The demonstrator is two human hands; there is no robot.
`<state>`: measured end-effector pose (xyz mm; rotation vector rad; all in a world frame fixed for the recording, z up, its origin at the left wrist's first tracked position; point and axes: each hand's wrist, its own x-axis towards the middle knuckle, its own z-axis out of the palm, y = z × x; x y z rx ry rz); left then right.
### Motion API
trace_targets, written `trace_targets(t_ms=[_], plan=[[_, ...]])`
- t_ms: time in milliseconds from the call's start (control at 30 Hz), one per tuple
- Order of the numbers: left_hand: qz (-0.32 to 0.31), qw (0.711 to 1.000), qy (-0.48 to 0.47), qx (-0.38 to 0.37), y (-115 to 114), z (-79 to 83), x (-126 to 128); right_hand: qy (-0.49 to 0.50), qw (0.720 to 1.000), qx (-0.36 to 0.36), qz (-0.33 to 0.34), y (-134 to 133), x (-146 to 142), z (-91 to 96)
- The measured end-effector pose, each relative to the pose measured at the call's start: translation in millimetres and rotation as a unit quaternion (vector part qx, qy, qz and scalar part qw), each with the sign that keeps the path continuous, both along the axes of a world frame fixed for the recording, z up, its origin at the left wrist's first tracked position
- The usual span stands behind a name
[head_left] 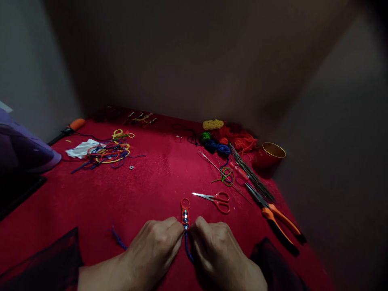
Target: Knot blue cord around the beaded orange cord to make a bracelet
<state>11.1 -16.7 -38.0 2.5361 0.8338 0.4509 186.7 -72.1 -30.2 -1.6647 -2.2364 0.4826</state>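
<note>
Our left hand (155, 241) and right hand (217, 244), fingers curled tight, flank the beaded band (185, 217) nearer-left of the scissors (215, 198); fingertips are hidden, so whether they pinch cord we cannot tell.

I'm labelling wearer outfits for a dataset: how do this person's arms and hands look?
Both the left hand and right hand are ungloved, with no ring or watch visible. The left sleeve is dark and looks sheer; the right sleeve is dark too.
</note>
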Motion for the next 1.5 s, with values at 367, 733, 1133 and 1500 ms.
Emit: trace_targets(t_ms=[367, 733, 1133, 1500], plan=[[0.018, 0.998, -0.034, -0.055, 0, 3.5, 1, -0.038, 0.999, -0.030, -0.015, 6, 5, 9.1], [-0.028, 0.994, -0.026, -0.099, 8, 14.5, 6, -0.021, 0.999, -0.024, -0.022, 7, 4, 6.5], [-0.020, 0.999, 0.012, -0.044, 7, 5.2, 3, -0.049, 0.999, -0.017, -0.007, 3, 7, 6.8], [-0.042, 0.996, -0.033, -0.077, 9, 13.0, 3, 0.026, 0.998, -0.038, -0.038, 4, 6, 8.9]])
